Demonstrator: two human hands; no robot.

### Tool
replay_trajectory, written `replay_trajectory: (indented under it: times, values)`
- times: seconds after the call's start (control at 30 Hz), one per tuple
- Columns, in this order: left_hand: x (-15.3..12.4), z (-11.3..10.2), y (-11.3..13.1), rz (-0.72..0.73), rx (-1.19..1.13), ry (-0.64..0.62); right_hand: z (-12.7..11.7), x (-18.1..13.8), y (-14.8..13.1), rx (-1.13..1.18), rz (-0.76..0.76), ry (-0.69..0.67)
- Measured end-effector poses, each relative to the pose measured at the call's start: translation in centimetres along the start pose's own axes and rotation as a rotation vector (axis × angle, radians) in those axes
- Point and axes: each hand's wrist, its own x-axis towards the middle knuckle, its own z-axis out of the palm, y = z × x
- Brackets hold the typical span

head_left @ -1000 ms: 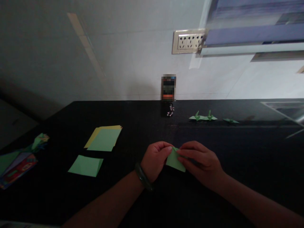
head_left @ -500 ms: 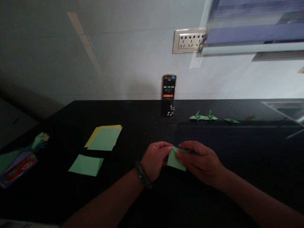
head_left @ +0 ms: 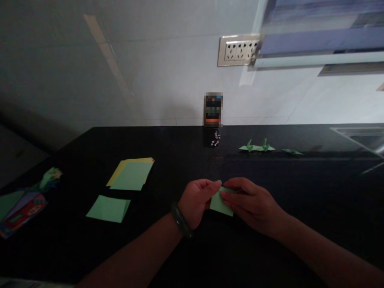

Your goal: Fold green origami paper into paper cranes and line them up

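Note:
A small folded piece of green paper (head_left: 220,205) lies on the black counter (head_left: 270,240) between my two hands. My left hand (head_left: 196,201), with a dark bangle on its wrist, pinches the paper's left edge with thumb and fingers closed. My right hand (head_left: 252,204) covers the paper's right side, fingers pressed down flat on it. Much of the paper is hidden under my right fingers.
A folded green sheet (head_left: 108,209) and a stack of green and yellow sheets (head_left: 132,174) lie to the left. A colourful paper packet (head_left: 21,210) sits at the far left edge. A phone (head_left: 213,110) leans on the back wall. Folded green paper figures (head_left: 257,147) stand at the back right, by a sink (head_left: 363,140).
The paper's raised flap has been pressed flatter. My right fingers have slid left over it toward my left thumb. The arms have stayed in place.

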Motion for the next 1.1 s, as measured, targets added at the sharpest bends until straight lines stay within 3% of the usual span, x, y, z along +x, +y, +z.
replay_trajectory:
  times: [0.33, 0.43, 0.5, 0.6, 0.7, 0.83, 1.1]
  values:
    - [0.1, 0.0, -0.3, 0.105, 0.142, 0.165, 0.3, -0.1, -0.3, -0.140, -0.006, -0.052]
    - [0.0, 0.0, -0.1, 0.141, 0.215, 0.202, 0.4, 0.0, -0.4, -0.030, 0.020, -0.022]
    - [0.0, 0.0, -0.1, 0.147, 0.235, 0.226, 0.6, 0.3, -0.5, 0.132, 0.140, 0.059]
    - [0.0, 0.1, 0.1, 0.157, 0.292, 0.263, 0.7, 0.8, -0.7, 0.332, 0.499, 0.172]
    - [-0.1, 0.2, 0.2, 0.226, 0.420, 0.286, 1.1, 1.1, -0.9, 0.426, 0.712, 0.079]
    - [-0.2, 0.5, 0.3, 0.280, 0.499, 0.276, 1.6, 1.2, -1.1, 0.424, 0.736, -0.048]
    - [-0.6, 0.9, 0.1, 0.229, 0.404, 0.290, 1.7, 1.2, -1.0, 0.492, 0.728, -0.072]
